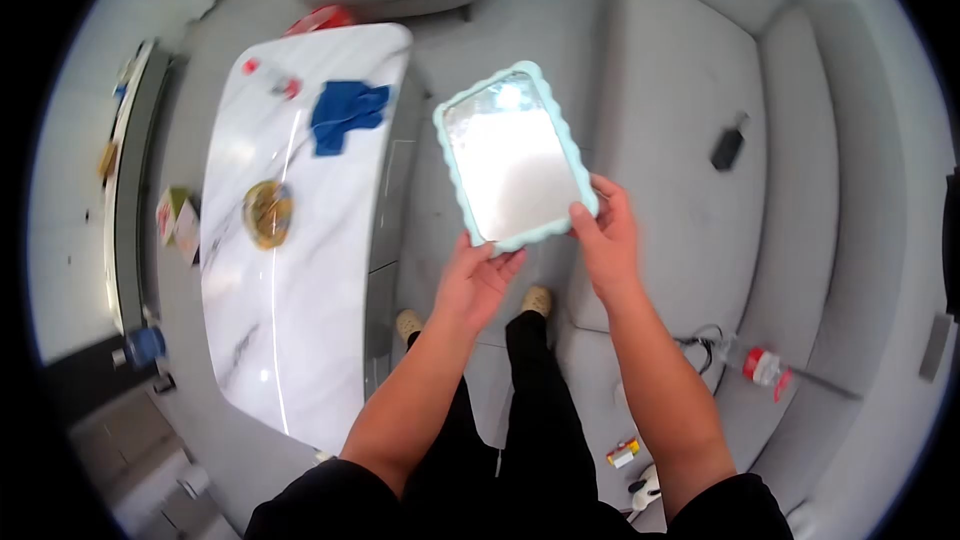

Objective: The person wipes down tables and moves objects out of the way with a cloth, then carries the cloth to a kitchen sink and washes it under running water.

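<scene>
A rectangular mirror (515,160) with a mint-green scalloped frame is held up in front of me, tilted a little, its glass toward me. My left hand (478,280) grips its lower left corner, thumb on the frame. At the lower right corner my right hand (608,235) pinches the frame, with the fingers partly hidden behind it. A bright light reflects near the top of the glass.
To the left stands a white marble-top table (310,320) bearing a blue cloth (347,117), an amber glass bowl (268,214) and a clear bottle (272,79). On the grey sofa (670,70) at right lie a black brush-like object (729,147) and a large bottle (760,365).
</scene>
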Tool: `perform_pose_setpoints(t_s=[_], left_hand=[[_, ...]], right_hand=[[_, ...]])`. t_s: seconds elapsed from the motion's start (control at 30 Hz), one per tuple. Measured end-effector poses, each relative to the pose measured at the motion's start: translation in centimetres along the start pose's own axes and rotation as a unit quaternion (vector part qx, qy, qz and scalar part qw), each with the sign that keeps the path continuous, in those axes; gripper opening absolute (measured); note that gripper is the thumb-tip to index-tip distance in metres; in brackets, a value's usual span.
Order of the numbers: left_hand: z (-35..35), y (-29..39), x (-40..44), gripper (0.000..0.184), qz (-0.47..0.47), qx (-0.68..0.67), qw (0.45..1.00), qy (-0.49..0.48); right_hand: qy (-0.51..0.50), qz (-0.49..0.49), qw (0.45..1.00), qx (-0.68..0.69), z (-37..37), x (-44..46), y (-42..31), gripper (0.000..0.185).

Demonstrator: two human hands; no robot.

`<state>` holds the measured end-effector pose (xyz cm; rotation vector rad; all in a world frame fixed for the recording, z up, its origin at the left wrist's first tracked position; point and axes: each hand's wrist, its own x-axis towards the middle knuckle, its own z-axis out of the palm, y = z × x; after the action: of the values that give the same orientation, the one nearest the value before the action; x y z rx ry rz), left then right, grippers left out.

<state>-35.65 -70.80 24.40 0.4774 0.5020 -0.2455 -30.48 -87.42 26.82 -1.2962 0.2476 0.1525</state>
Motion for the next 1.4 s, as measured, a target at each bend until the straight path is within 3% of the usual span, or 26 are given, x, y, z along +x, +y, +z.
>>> perform_pose_setpoints(t_s=[0.1,0.33,0.57,0.7,0.9,1.37,1.4], left_hand=[[-4.5,9.5,-3.7,0.046,0.108,-0.02,0.992,0.056],[-17.6,26.9,-13.1,0.038,0.261,-0.065,0.949,0.166],[-29.0,35.7,-19.2,0.035,0.325,-0.15,0.893,0.272],[-34.8,38.0,-19.6,0.033,0.32,-0.181,0.88,0.3],[-40.2,40.3,-18.4,0.032,0.298,-0.18,0.88,0.323],[-42.4,40.5,-16.5,0.037,0.285,-0.136,0.873,0.371],[-41.8,40.0,-16.4,0.039,0.302,-0.143,0.869,0.365]], right_hand=[[-0.106,-0.027,0.994,0.024,12.1,0.5,2.7,0.045],[-0.255,0.086,0.96,-0.076,38.9,-1.9,10.1,0.046],[-0.32,0.17,0.919,-0.159,55.3,-7.4,18.5,0.045],[-0.321,0.216,0.9,-0.2,59.6,-7.6,24.6,0.044],[-0.29,0.258,0.894,-0.222,62.7,-7.9,28.2,0.046],[-0.235,0.292,0.915,-0.151,61.7,-7.7,32.0,0.05],[-0.233,0.311,0.911,-0.138,61.1,-7.8,31.7,0.043]])
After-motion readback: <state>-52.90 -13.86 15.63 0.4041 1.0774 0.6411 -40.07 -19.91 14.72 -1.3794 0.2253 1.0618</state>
